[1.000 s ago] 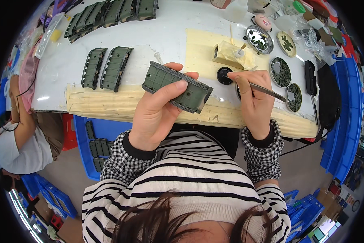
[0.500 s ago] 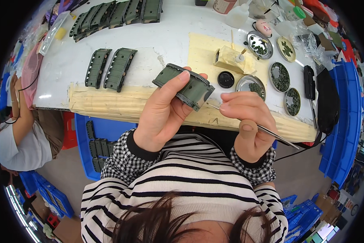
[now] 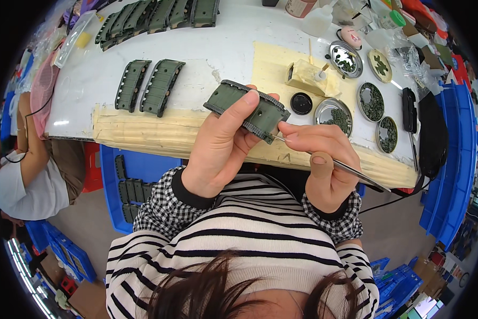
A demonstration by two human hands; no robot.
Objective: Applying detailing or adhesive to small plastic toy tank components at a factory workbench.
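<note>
My left hand (image 3: pixel 223 141) grips a dark green, curved model part (image 3: pixel 265 112) with ridged, tread-like edges, thumb across its outer face. Closed around metal tweezers (image 3: pixel 350 171), my right hand (image 3: pixel 326 159) has their fine tip against the part's near right end. Whether the tip pinches a small piece is too small to tell. Two similar green parts (image 3: pixel 162 87) lie on the white table to the left. On the right stand round metal dishes (image 3: pixel 371 101) of tiny green pieces, with a round black lid (image 3: pixel 302 103) nearer my hands.
A row of green parts (image 3: pixel 159 16) lies at the back left. A tape-covered block (image 3: pixel 308 78) holds a small bottle. Padded tape (image 3: pixel 143 127) lines the table's front edge. Below sits a blue tray (image 3: pixel 114 175) with more parts. Another person (image 3: pixel 29 175) sits at the left.
The tweezer tip has come to the part's near right corner, and my right hand has moved slightly left. The left hand and its part have shifted a little right. The whole view has shifted slightly.
</note>
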